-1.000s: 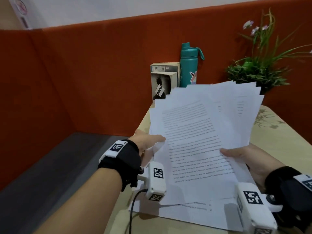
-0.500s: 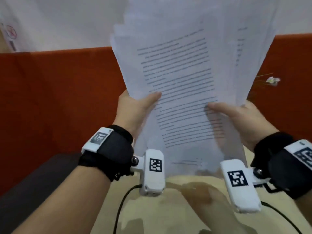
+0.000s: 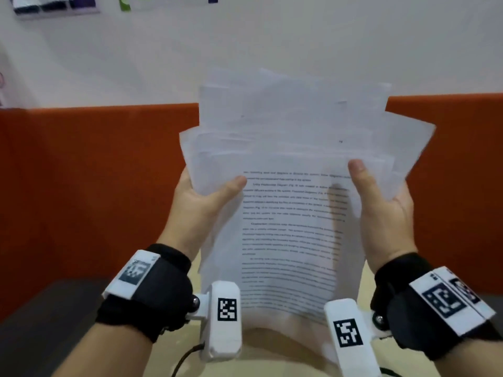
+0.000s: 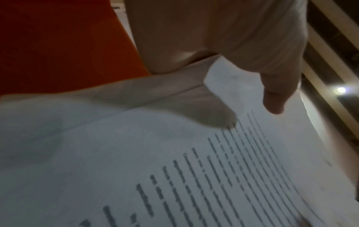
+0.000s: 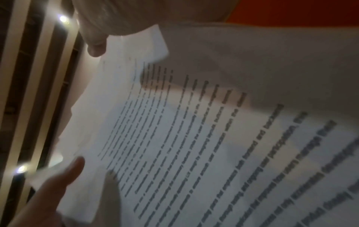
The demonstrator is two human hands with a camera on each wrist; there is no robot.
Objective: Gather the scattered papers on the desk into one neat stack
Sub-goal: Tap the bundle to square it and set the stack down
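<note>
Hands in view: two, a left hand [image 3: 202,202] and a right hand [image 3: 381,210]. Wrist bands: two, one per wrist. White marker-bearing camera units: two, one below each wrist. Papers [image 3: 294,186]: one fanned bundle of several overlapping sheets; exact sheet count cannot be determined. Printed text is legible on one front sheet. Orange partitions [image 3: 95,172]: one visible.

Head view: from above and behind both wrists, facing forward at the papers [image 3: 291,213], orange partition [image 3: 89,172] and white wall beyond. Left wrist view: very near, looking up along the left hand [image 4: 233,46] across the printed sheet. Right wrist view: equally near, along the right hand [image 5: 108,20]. Shared by all three: papers and partition.
</note>
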